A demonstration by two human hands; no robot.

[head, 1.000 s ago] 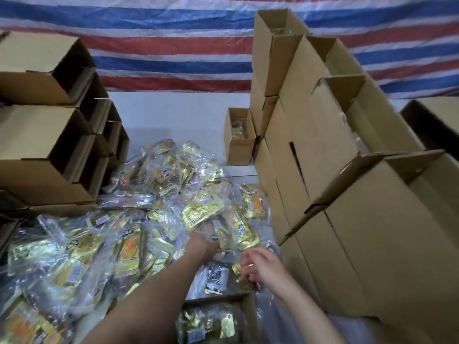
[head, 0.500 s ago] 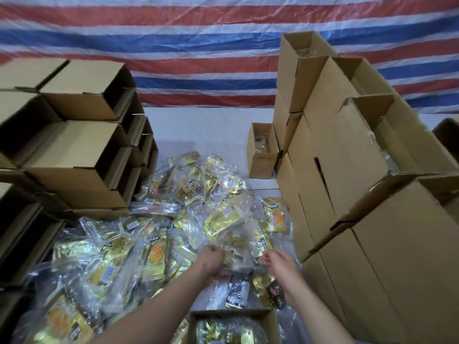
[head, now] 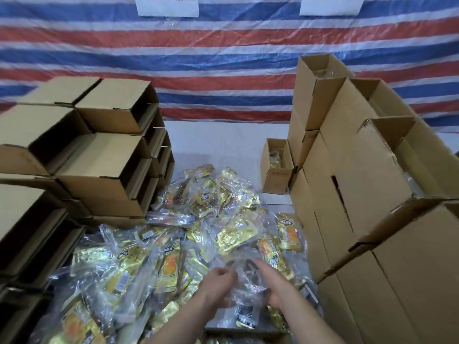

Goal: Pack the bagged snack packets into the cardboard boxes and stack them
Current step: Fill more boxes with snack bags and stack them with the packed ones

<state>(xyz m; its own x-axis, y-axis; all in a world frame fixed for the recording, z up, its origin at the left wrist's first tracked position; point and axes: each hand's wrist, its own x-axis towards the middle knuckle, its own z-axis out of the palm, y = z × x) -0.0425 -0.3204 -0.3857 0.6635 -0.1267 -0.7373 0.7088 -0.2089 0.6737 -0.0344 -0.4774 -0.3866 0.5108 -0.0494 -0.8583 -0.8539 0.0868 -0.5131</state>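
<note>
The clear bag of snack packets (head: 244, 281) is up between your two hands, near centre, just above the loose pile of bagged packets (head: 173, 244) that covers the table's middle. Your left hand (head: 218, 281) has its fingers curled and pinching the bag's left edge; your right hand (head: 273, 281) lies along the right side, fingers fairly straight and together, and I can't tell whether the thumb is clamped underneath the film. Two-handed hold makes sense: the film is slack and the contents would slump to one end. An open box (head: 248, 337) sits at the near edge directly below your hands, already part filled by the look of it, so the drop is short. Filled boxes (head: 360, 194) are stacked on the right, openings up, within easy reach for stacking. Empty boxes (head: 104, 157) lie on their sides on the left, mouths toward the pile. One small open box (head: 275, 170) stands alone at the far right of the pile, packets inside. Striped tarp (head: 223, 58) hangs behind.
</note>
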